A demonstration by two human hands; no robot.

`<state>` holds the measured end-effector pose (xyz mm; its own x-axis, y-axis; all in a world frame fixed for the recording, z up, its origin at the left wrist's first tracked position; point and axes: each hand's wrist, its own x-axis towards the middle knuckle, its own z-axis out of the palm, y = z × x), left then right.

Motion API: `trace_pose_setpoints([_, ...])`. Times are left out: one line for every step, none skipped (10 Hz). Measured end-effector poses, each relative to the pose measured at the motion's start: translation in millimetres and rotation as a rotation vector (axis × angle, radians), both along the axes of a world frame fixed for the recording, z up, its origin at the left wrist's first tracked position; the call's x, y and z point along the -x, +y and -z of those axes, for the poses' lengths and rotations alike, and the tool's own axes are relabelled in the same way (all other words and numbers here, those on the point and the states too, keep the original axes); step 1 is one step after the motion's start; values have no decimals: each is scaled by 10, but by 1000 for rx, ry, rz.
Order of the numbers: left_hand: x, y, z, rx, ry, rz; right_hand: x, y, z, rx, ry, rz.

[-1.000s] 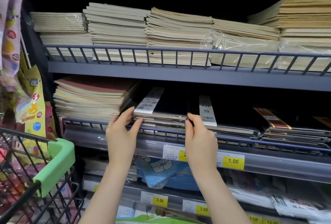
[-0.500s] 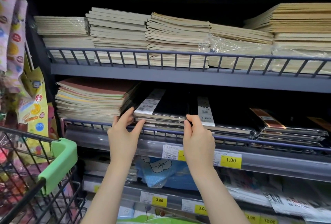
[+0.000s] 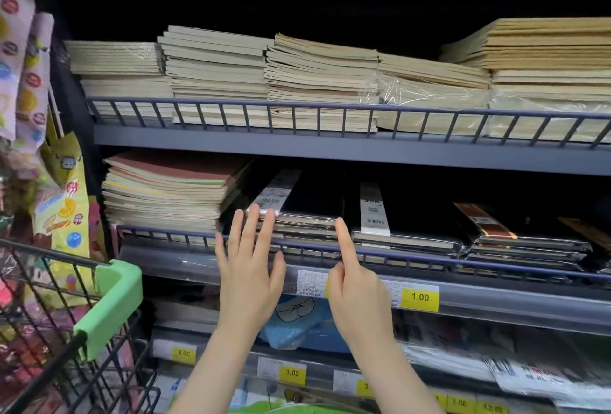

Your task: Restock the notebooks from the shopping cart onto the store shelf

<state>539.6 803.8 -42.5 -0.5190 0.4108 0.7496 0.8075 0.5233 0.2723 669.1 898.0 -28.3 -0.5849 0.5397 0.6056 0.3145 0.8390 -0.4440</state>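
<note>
A stack of black notebooks (image 3: 307, 215) with a white label strip lies on the middle shelf (image 3: 330, 253) behind its wire rail. My left hand (image 3: 249, 271) is flat and spread in front of the stack, fingertips at its left front edge, holding nothing. My right hand (image 3: 355, 291) has its index finger pointing up at the stack's right front corner, other fingers curled. The shopping cart (image 3: 59, 331) with a green corner guard stands at lower left.
A pile of coloured notebooks (image 3: 168, 192) sits left of the black stack; more black wrapped notebooks (image 3: 406, 221) lie to the right. The top shelf (image 3: 330, 149) holds several cream stacks. Yellow price tags (image 3: 420, 297) line the shelf edges. Hanging packets (image 3: 62, 195) are at the left.
Both hands have drawn back slightly from the black stack and let go of it. The left hand's fingers spread flat and the right hand now points with one finger.
</note>
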Motion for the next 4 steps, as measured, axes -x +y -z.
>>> trace_pose_setpoints([-6, 18, -11, -3, 19, 11, 1, 35, 19, 13, 12, -1])
trace_pose_setpoints([-16, 8, -3, -58, 45, -7, -45, 53, 16, 41, 45, -102])
trace_pose_setpoints([-198, -20, 36, -202, 151, 88, -259, 6, 31, 84, 4, -271])
trace_pose_setpoints([-318, 56, -16, -237, 243, 151, -332, 245, -52, 55, -120, -312])
